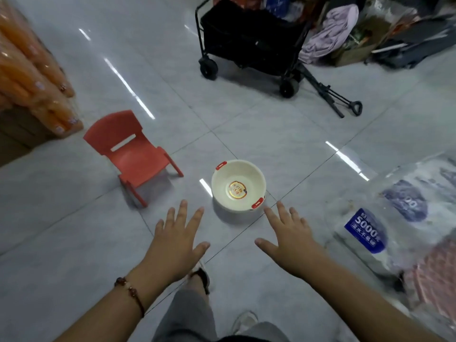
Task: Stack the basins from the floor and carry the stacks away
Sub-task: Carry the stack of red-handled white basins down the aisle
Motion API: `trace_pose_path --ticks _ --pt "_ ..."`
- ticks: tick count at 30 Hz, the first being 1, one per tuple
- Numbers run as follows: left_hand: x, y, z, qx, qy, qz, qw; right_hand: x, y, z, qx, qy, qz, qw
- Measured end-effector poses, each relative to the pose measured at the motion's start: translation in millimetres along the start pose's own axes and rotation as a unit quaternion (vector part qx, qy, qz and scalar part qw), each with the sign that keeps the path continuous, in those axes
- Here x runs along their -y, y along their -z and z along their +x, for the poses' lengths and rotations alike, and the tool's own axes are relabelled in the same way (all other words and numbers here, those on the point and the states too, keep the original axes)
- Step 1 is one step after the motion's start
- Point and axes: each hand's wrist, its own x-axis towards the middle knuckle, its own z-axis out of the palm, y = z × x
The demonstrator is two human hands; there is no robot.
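basin point(238, 185) pickup is the step being approached, judging by how both hands are being held out toward it. the single cream basin, with a red handle tab on its far-left rim and another on its near-right rim, is sitting upright on the tiled floor point(74, 243), between the red chair point(133, 154) and the plastic-wrapped packs point(394, 223) on the right. no second basin is being shown, so what it should be nested with cannot be told.

for a clean lift, the rim is best being taken from two opposite sides at once (the red tabs look like the natural holds), with the bowl being kept level as it is being raised.

the left hand point(176, 239) is being held flat, palm down, fingers spread and straight, short of the basin and to its near left, grasping nothing. the right hand point(290, 234) is being held the same way, released and spread, its forefinger tip appearing just beside the near-right tab; whether contact is being made cannot be told. a black wagon point(251, 40) is standing well beyond.
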Motion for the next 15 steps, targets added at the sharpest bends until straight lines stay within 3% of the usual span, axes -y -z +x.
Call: trace_pose_path --ticks 9,15 --pt "21.8 27.3 243.8 0.127 -0.065 0.012 0.990 -8.2 4.4 205.8 0.075 -0.119 0.054 0.989" --pt "59.7 8.6 403.5 0.205 -0.064 0.105 0.971 -48.8 -23.2 337.1 0.137 -0.235 0.148 0.951"
